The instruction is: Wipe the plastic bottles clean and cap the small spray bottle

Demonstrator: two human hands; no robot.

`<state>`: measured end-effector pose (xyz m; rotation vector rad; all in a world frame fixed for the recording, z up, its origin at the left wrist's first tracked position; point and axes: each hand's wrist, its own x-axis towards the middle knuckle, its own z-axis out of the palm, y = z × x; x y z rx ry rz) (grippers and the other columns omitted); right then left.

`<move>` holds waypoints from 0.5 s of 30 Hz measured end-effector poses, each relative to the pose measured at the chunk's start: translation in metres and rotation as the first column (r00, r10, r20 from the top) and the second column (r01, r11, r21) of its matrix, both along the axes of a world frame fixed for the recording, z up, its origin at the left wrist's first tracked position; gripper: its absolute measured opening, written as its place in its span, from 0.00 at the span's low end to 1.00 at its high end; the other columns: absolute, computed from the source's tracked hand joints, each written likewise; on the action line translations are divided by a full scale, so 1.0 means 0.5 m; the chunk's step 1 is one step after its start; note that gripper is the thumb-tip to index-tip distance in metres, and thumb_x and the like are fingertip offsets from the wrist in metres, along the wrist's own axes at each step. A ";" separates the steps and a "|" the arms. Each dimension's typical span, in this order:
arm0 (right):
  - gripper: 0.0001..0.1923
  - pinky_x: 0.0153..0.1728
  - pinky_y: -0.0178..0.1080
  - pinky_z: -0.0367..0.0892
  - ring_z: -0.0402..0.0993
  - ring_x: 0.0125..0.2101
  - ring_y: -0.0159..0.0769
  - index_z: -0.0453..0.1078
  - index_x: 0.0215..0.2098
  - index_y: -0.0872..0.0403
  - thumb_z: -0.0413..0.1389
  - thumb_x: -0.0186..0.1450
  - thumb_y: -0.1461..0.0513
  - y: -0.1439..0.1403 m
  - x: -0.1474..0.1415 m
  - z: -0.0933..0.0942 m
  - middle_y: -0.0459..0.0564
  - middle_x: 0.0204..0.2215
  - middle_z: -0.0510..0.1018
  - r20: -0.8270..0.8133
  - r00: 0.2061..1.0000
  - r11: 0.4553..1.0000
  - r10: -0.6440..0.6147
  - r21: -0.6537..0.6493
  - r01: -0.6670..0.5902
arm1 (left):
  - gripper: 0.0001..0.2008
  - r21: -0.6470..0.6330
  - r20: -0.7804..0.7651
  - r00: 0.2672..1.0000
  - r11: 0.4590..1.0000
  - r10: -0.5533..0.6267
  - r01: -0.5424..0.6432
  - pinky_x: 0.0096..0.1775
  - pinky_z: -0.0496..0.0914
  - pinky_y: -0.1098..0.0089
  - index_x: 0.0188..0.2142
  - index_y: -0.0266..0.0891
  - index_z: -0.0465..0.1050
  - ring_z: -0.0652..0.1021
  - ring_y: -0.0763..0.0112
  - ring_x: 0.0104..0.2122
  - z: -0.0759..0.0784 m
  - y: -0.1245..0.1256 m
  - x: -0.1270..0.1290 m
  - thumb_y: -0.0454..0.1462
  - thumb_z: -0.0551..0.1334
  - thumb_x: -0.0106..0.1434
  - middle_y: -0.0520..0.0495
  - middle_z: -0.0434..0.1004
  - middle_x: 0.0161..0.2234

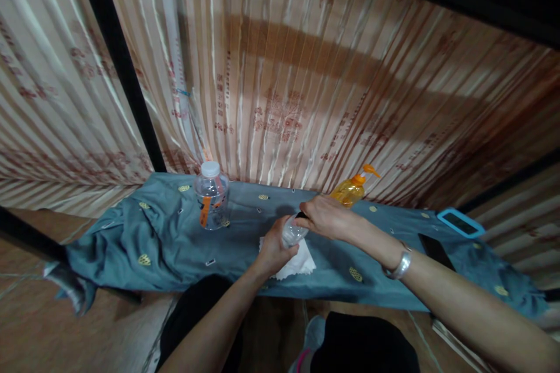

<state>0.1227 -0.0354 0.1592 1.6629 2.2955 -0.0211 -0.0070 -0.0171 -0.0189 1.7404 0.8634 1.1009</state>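
My left hand [275,249] is wrapped around a small clear bottle [294,233], tilted above the cloth-covered surface. On its dark cap [301,215], the fingers of my right hand [326,218] are closed, partly hiding it. Beneath the bottle lies a white paper tissue [297,265] with a jagged edge. Just behind my right hand stands an orange pump bottle [350,191], its lower part covered by the hand. To the left, upright and apart from both hands, is a large clear jar [212,204] with a white lid and an orange label.
A blue-grey patterned cloth [166,233] covers the long narrow surface. At its right end are a blue-framed device [461,222] and a black phone-like slab [435,249]. A pleated curtain [280,70] hangs right behind, with a black post [122,64] at the left.
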 end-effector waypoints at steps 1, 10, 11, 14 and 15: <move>0.25 0.35 0.40 0.62 0.79 0.43 0.52 0.73 0.44 0.62 0.47 0.71 0.49 0.000 0.000 0.001 0.66 0.37 0.81 -0.001 1.000 1.000 -0.007 0.002 0.007 | 0.32 -0.001 0.003 1.000 1.000 0.005 -0.005 0.59 0.67 0.54 0.55 0.39 0.67 0.76 0.54 0.54 0.000 0.000 0.000 0.30 0.67 0.49 0.41 0.76 0.53; 0.26 0.33 0.40 0.61 0.79 0.42 0.53 0.74 0.44 0.62 0.47 0.70 0.48 0.002 0.006 0.005 0.65 0.36 0.81 -0.013 1.000 1.000 -0.005 -0.009 0.005 | 0.31 -0.010 -0.004 1.000 1.000 0.006 -0.006 0.57 0.69 0.56 0.54 0.40 0.69 0.76 0.54 0.53 0.008 -0.003 -0.001 0.30 0.67 0.49 0.43 0.77 0.52; 0.25 0.34 0.39 0.62 0.79 0.43 0.51 0.73 0.47 0.61 0.49 0.69 0.47 0.002 0.006 0.005 0.63 0.38 0.81 -0.026 1.000 1.000 0.005 -0.012 -0.005 | 0.31 -0.011 0.000 1.000 1.000 0.005 -0.005 0.57 0.69 0.56 0.54 0.40 0.69 0.76 0.54 0.53 0.009 -0.003 -0.002 0.30 0.66 0.49 0.43 0.77 0.52; 0.17 0.34 0.35 0.61 0.79 0.42 0.41 0.71 0.51 0.53 0.56 0.67 0.55 0.004 0.007 0.003 0.53 0.39 0.82 -0.064 0.997 0.998 0.052 -0.041 -0.055 | 0.31 -0.016 -0.003 1.000 1.000 0.001 -0.001 0.56 0.69 0.56 0.54 0.40 0.68 0.77 0.54 0.52 0.009 -0.003 -0.002 0.30 0.66 0.49 0.43 0.77 0.51; 0.14 0.33 0.35 0.60 0.79 0.41 0.40 0.72 0.49 0.53 0.56 0.67 0.56 0.004 0.007 0.001 0.52 0.38 0.82 -0.061 0.997 0.997 0.055 -0.043 -0.057 | 0.31 -0.015 -0.006 1.000 1.000 -0.001 0.001 0.56 0.69 0.56 0.55 0.39 0.68 0.77 0.54 0.52 0.008 -0.003 -0.002 0.30 0.66 0.48 0.42 0.77 0.51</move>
